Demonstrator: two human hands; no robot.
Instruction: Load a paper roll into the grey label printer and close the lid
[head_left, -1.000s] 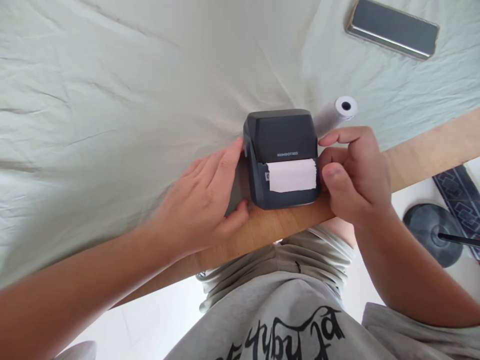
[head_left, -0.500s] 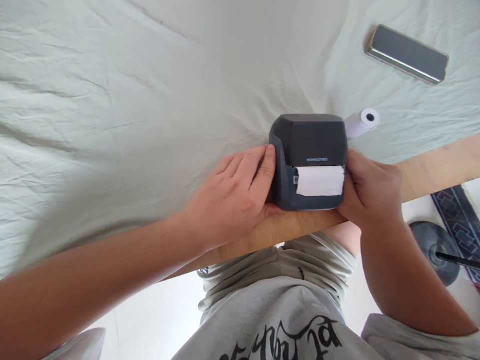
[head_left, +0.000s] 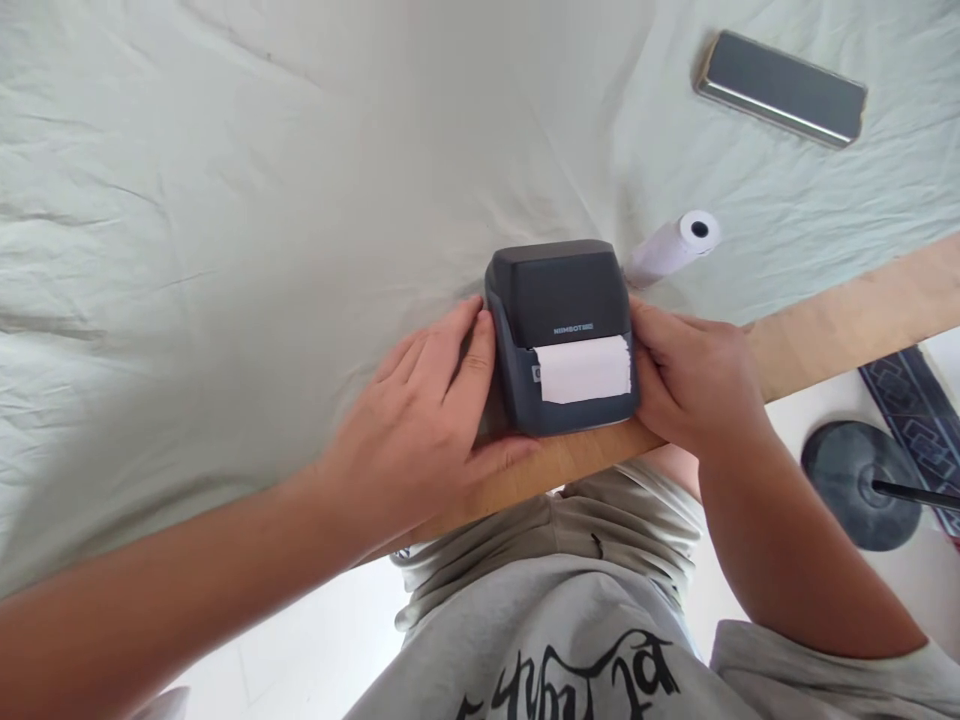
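At the near edge of the worktop [head_left: 847,322], a dark printer [head_left: 562,288] sits between a person's two hands.

The printer looks nearly square from above, with no clear long axis; its front faces the person, and a white paper strip [head_left: 585,370] with a ragged side lies over that front. The left hand [head_left: 416,430] is open, its fingers against the printer's left side, its thumb set apart by the near corner. The right hand [head_left: 705,380] curls against the right side; its fingertips are hidden, so how far it is closed cannot be told. Just beyond the printer's right side is a white roll [head_left: 667,250], slanting away to the right, nearer the right hand. Farther off, a dark case [head_left: 787,88] rests on the pale cloth [head_left: 300,230].
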